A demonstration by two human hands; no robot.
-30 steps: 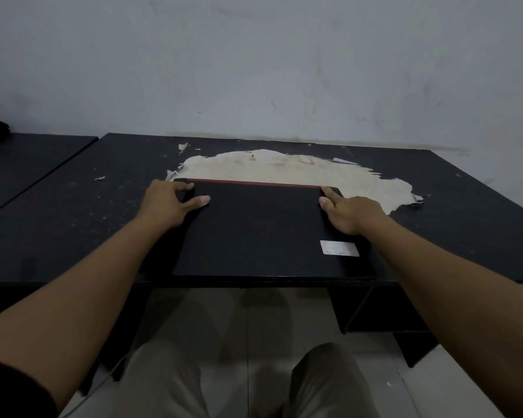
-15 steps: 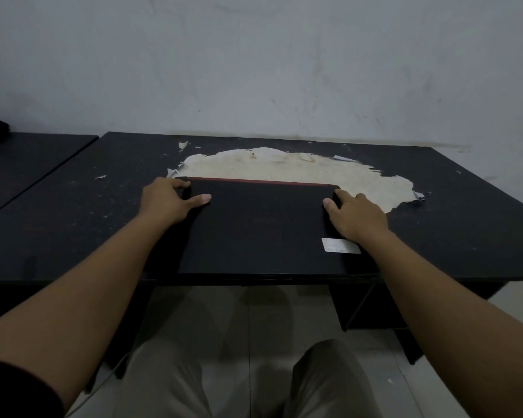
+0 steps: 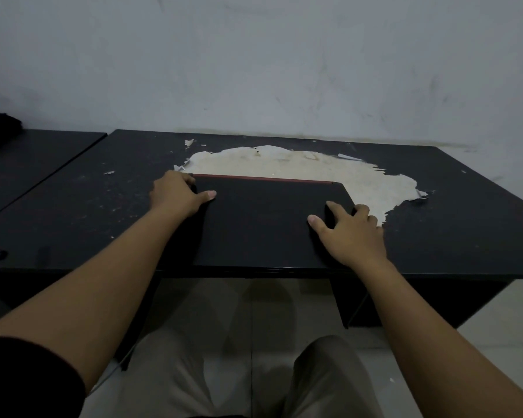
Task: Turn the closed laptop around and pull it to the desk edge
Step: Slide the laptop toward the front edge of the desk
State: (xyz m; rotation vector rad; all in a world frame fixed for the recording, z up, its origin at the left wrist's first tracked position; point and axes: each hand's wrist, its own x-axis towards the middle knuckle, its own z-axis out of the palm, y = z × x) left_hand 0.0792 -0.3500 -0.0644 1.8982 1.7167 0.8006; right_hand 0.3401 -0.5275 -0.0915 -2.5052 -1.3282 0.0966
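Observation:
A closed black laptop (image 3: 263, 224) with a thin red strip along its far edge lies flat on the black desk (image 3: 465, 236), its near edge at the desk's front edge. My left hand (image 3: 175, 196) grips its far left corner, thumb on the lid. My right hand (image 3: 349, 233) lies on the right side of the lid, fingers spread and curled over the right edge, and covers the white sticker seen earlier.
A large patch (image 3: 299, 165) of the desk's top layer is peeled off behind the laptop, showing pale wood. A second dark desk (image 3: 27, 158) adjoins on the left. A grey wall stands behind. My knees (image 3: 323, 378) are below the desk's front edge.
My right hand has slid from the far right corner back along the right edge toward me, now covering the sticker. The laptop and left hand have barely shifted.

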